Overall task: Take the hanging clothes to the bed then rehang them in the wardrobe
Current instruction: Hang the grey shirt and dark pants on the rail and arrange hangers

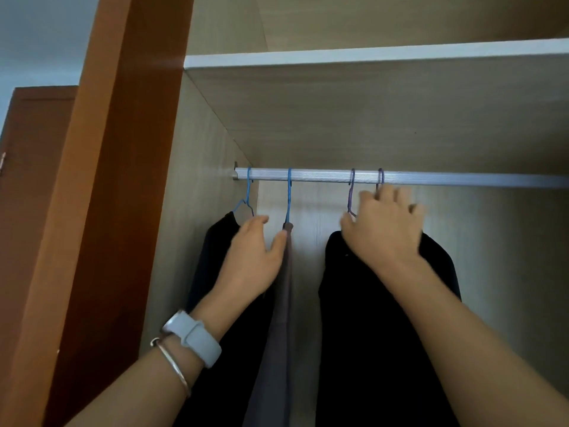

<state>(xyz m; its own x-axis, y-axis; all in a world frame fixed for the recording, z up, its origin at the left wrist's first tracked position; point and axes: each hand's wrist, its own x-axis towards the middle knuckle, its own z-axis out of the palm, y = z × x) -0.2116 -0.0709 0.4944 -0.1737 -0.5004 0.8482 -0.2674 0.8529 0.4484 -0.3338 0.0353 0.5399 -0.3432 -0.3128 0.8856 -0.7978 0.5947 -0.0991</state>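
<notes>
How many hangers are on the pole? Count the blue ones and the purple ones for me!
Blue hangers: 2, one at the left end and one beside it
Purple hangers: 2, one left of the other, one further right
Total: 4, all hooked on the rail

A black garment (212,251) and a grey-brown garment (283,303) are hanging on thin blue wire hangers (289,195) from the ribbed silver rail (446,178). Bulkier black clothing (369,318) is hanging on purple hangers (351,192).
</notes>
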